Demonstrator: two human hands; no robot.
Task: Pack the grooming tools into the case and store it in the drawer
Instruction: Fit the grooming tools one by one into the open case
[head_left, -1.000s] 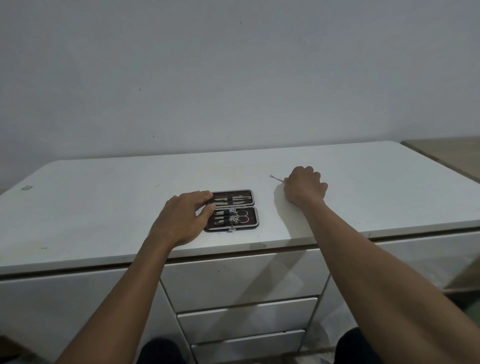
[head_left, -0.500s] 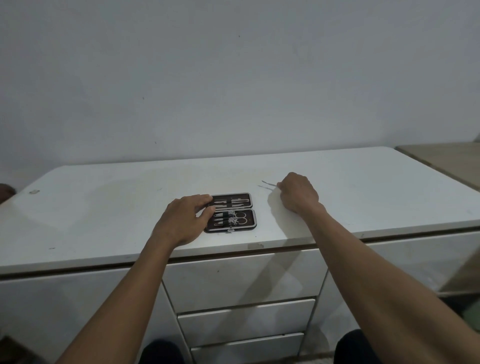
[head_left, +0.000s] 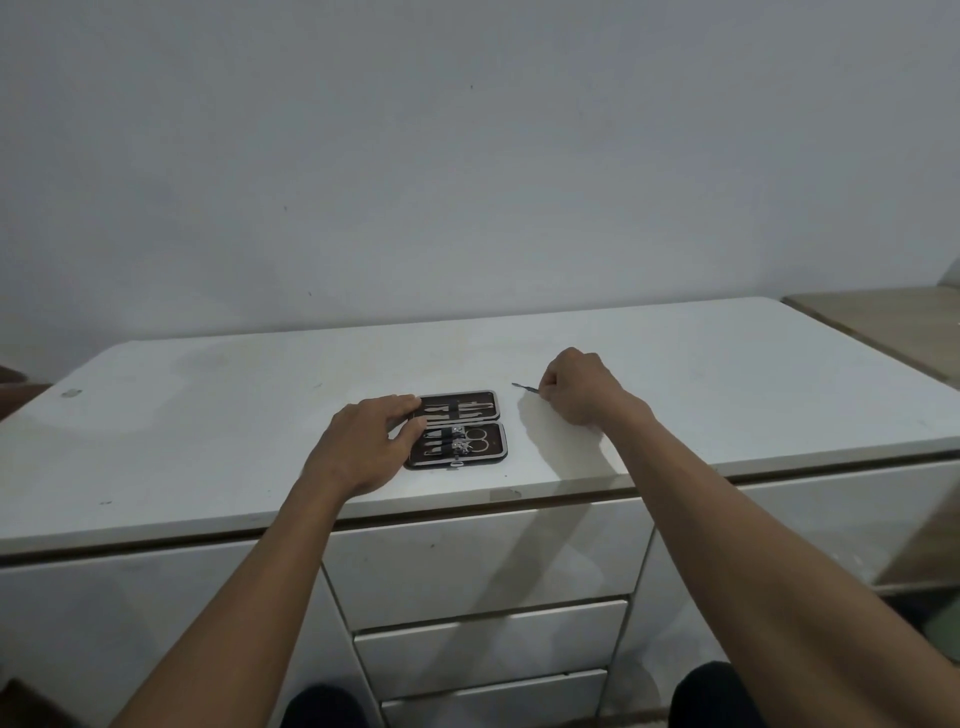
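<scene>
**Open grooming case held flat, one thin tool pinched beside it**

Our right hand (head_left: 579, 387) rests on the white countertop (head_left: 234, 415) with its fingers curled together, pinching the near end of a thin metal tool (head_left: 523, 386). The tool's free tip points left, toward the case, and lies just above or on the surface; we cannot tell which. Our left hand (head_left: 371, 441) lies palm down, fingers loosely spread, with the fingertips (head_left: 410, 402) pressing on the left edge of the grooming case (head_left: 460, 430); it grips nothing. The case lies open and flat between our two hands, near the front edge of the countertop, its two dark halves stacked one behind the other. Metal tools sit under straps in both halves, with small scissors (head_left: 475, 441) in the near half. The pinched tool is just right of the case's far half, apart from it. Below the countertop, three closed white drawers (head_left: 483, 566) stack between our forearms.
</scene>
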